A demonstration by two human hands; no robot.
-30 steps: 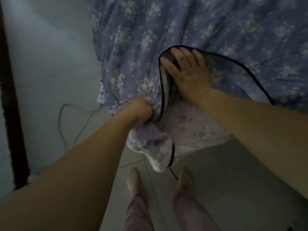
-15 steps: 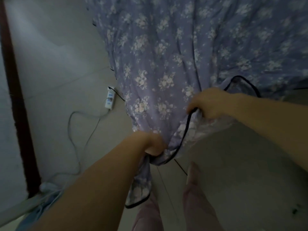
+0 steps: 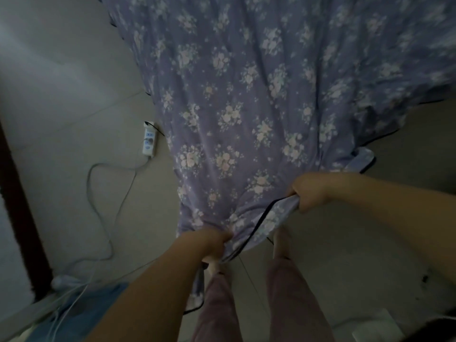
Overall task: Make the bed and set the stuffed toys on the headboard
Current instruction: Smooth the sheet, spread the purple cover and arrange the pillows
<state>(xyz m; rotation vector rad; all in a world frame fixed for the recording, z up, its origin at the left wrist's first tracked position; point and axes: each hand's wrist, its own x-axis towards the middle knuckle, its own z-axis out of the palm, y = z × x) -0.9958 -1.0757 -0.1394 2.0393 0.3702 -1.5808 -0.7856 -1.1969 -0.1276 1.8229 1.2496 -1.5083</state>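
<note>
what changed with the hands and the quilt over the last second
The right hand, which lay flat on the floral quilt a second ago, has curled round its dark-piped edge. The left hand keeps its grip on bunched fabric. Both have drawn the quilt back toward the person, baring the power strip on the floor.

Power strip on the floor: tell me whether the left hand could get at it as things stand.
Probably not at once. The left hand grips the floral quilt, as does the right hand. The floor toward the power strip looks clear, but the hand would have to let go first.
</note>
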